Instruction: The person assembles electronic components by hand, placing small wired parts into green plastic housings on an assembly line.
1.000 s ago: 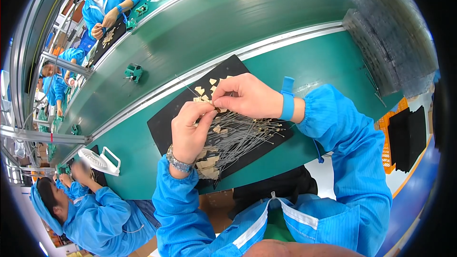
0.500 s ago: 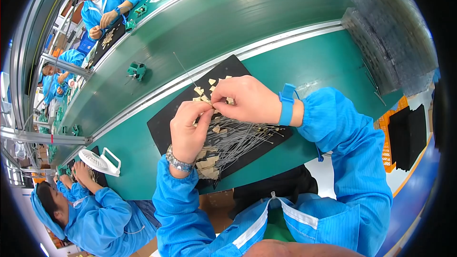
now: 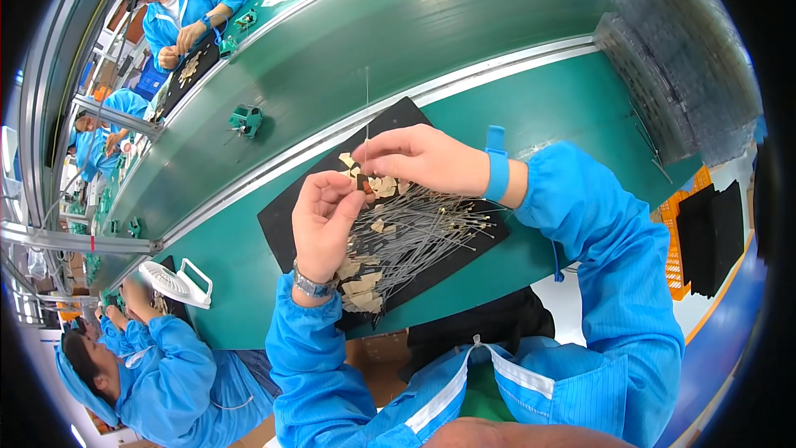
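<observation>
A thin grey cable [image 3: 367, 108] stands up from the fingertips of my right hand [image 3: 427, 162], which is closed on it above the black mat [image 3: 290, 207]. Just beside it, my left hand [image 3: 322, 216] is curled with thumb and fingers close together; a tiny dark and orange bit shows at its fingertips, too small to name. Beneath both hands lies a pile of similar grey cables [image 3: 423, 241] with small gold-coloured ends. Cream paper-like pieces [image 3: 362, 292] are scattered on the mat, some near my left wrist and others under my right hand.
Beyond the bench [image 3: 531, 108] runs a green conveyor belt [image 3: 464, 17] carrying a green part [image 3: 246, 120]. A white fan [image 3: 174, 282] stands at the left, near a co-worker in blue [image 3: 174, 373]. Stacked clear plastic trays [image 3: 680, 66] rise at the right.
The cable has swung from leaning left to nearly upright. My right hand's fingers have shifted slightly left and opened out from the earlier pinch. The green part has crept right along the belt.
</observation>
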`<state>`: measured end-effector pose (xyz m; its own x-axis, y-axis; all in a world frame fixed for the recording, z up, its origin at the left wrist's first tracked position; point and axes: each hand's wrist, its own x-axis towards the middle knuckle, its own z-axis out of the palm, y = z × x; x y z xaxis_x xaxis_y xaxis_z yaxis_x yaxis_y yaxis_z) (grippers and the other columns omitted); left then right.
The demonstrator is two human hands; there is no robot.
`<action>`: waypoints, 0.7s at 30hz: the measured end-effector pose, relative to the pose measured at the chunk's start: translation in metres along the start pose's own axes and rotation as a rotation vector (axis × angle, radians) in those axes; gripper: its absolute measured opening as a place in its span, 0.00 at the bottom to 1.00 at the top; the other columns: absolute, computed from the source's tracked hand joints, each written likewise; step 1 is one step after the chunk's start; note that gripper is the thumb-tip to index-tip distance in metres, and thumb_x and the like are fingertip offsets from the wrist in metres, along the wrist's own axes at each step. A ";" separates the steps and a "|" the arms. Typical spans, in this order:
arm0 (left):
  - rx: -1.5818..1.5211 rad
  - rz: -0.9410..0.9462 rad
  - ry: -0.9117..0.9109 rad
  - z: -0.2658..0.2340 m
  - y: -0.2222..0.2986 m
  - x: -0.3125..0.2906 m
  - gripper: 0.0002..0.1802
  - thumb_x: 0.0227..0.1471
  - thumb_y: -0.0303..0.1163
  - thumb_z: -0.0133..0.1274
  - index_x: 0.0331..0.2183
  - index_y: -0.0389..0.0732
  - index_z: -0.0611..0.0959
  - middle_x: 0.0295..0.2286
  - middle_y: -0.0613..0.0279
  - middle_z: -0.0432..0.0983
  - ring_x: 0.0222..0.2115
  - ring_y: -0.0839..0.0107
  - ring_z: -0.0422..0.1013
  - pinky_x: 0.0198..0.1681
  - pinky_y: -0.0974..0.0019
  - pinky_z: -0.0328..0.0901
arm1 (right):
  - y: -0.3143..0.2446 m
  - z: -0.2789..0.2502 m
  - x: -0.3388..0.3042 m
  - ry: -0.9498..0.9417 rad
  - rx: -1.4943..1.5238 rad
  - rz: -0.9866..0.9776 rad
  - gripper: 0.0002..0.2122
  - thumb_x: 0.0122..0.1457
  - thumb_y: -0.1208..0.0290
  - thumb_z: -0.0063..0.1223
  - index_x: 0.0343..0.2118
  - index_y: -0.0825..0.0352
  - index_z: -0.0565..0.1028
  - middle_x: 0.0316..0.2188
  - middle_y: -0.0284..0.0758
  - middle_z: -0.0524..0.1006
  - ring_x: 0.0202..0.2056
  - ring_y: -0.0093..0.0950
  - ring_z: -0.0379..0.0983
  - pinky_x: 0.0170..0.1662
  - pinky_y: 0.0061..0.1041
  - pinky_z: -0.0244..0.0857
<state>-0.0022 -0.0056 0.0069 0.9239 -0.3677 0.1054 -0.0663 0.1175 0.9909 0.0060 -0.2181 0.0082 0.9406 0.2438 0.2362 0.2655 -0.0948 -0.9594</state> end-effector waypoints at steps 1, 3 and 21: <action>-0.001 0.001 0.001 -0.001 -0.001 0.000 0.11 0.56 0.20 0.53 0.42 0.35 0.73 0.33 0.61 0.77 0.35 0.70 0.76 0.41 0.68 0.70 | -0.009 0.001 -0.001 -0.127 0.547 0.350 0.07 0.61 0.69 0.55 0.37 0.68 0.78 0.31 0.30 0.78 0.38 0.23 0.72 0.38 0.23 0.67; -0.136 -0.015 -0.114 -0.004 -0.004 0.001 0.12 0.57 0.19 0.52 0.42 0.36 0.69 0.35 0.56 0.77 0.37 0.71 0.76 0.43 0.70 0.71 | -0.001 0.003 -0.002 -0.128 0.656 0.328 0.10 0.64 0.66 0.54 0.38 0.69 0.77 0.30 0.28 0.77 0.34 0.18 0.70 0.35 0.20 0.66; 1.379 0.185 0.371 -0.164 -0.018 0.128 0.54 0.41 0.48 0.68 0.61 0.33 0.59 0.57 0.44 0.63 0.59 0.50 0.60 0.60 0.51 0.57 | -0.013 -0.016 0.005 0.050 -0.035 0.059 0.07 0.61 0.73 0.56 0.36 0.72 0.78 0.28 0.30 0.77 0.31 0.16 0.69 0.36 0.19 0.66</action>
<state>0.1793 0.0958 -0.0113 0.8905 -0.1646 0.4241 -0.3009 -0.9123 0.2778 0.0111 -0.2315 0.0240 0.9640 0.1886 0.1872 0.2153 -0.1413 -0.9663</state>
